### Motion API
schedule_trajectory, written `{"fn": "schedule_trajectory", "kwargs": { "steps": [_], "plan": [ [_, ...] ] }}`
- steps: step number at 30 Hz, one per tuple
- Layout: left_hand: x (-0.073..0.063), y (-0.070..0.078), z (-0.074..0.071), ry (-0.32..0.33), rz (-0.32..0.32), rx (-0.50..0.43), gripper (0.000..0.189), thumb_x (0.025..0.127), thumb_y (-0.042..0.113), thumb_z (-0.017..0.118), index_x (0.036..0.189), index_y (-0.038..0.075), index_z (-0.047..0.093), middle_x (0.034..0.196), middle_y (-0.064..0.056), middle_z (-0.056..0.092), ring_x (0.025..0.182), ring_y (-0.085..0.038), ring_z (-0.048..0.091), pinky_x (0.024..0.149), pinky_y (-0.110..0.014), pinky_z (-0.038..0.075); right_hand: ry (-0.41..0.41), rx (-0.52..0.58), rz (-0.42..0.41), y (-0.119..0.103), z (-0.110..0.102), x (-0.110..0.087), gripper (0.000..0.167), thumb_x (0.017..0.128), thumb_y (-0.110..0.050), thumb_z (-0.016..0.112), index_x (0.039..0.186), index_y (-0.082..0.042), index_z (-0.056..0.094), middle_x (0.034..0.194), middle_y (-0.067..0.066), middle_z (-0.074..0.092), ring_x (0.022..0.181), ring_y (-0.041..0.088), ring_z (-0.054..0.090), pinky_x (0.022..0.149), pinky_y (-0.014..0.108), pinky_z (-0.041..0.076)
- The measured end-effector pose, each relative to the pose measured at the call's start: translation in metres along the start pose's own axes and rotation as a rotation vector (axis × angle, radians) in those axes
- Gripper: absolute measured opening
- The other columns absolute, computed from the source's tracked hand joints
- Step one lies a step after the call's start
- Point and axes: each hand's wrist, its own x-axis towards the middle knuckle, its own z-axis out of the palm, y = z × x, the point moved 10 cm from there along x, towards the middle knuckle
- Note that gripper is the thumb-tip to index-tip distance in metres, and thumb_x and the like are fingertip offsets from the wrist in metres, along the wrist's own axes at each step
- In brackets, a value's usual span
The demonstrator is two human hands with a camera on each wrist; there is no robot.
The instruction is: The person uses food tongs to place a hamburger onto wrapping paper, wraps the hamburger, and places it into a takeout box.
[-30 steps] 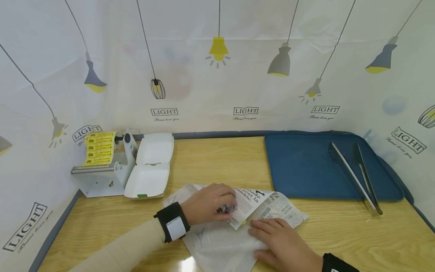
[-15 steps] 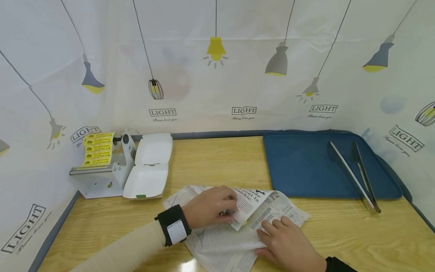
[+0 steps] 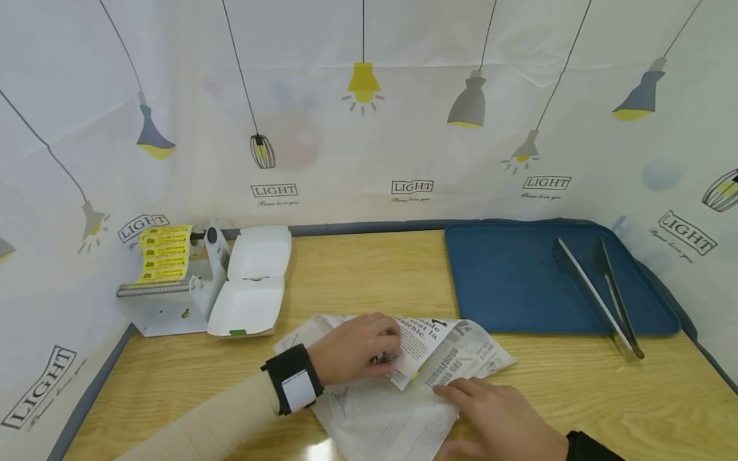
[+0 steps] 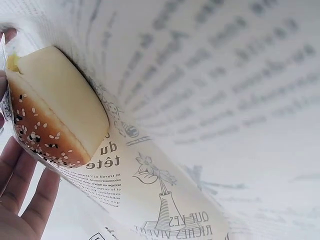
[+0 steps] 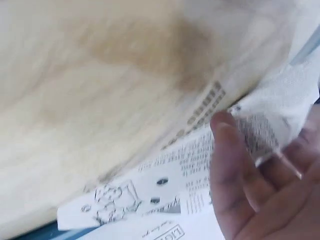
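Observation:
A printed paper sheet (image 3: 386, 416) lies on the table at the front centre, its far part folded over. My left hand (image 3: 357, 349) curls its fingers around a sesame bun (image 4: 60, 105) at the fold. The left wrist view shows the bun's seeded crust, pale flat side and a bit of yellow inside the paper, with fingers (image 4: 37, 200) below it. From the head view the bun is mostly hidden. My right hand (image 3: 501, 416) lies at the sheet's near right edge, fingers extended onto the paper and thumb spread apart. The right wrist view shows fingers (image 5: 227, 160) against the printed paper.
A white label dispenser (image 3: 167, 307) with a yellow roll stands at the back left. Beside it is an open white clamshell box (image 3: 248, 304). A blue tray (image 3: 501, 275) at the back right bears metal tongs (image 3: 596, 294), whose end overhangs the tray's front edge.
My right hand has slid down and slightly right along the sheet's edge, its thumb spreading out. The sheet's right corner has shifted a little left. My left hand stays on the bun.

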Motion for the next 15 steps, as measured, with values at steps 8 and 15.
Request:
{"fn": "schedule_trajectory", "kwargs": {
  "steps": [8, 15],
  "plan": [
    [0.001, 0.0, -0.001, -0.01, -0.001, -0.036, 0.019, 0.093, 0.03, 0.076, 0.106, 0.016, 0.071, 0.12, -0.002, 0.063, 0.112, -0.015, 0.059, 0.098, -0.026, 0.049, 0.176, -0.109, -0.119, -0.003, -0.017, -0.004, 0.027, 0.094, -0.029, 0.074, 0.118, -0.017, 0.072, 0.11, -0.002, 0.07, 0.091, 0.01, 0.068, 0.069, 0.028, 0.057],
    [0.002, 0.0, 0.0, -0.055, -0.021, -0.085, 0.023, 0.1, 0.033, 0.067, 0.113, 0.016, 0.077, 0.122, -0.002, 0.063, 0.109, -0.013, 0.058, 0.095, -0.022, 0.049, 0.387, -0.167, -0.103, -0.001, -0.042, -0.002, 0.018, 0.088, -0.017, 0.078, 0.105, -0.022, 0.075, 0.101, -0.008, 0.06, 0.066, -0.003, 0.049, 0.055, 0.019, 0.045]
  ]
}}
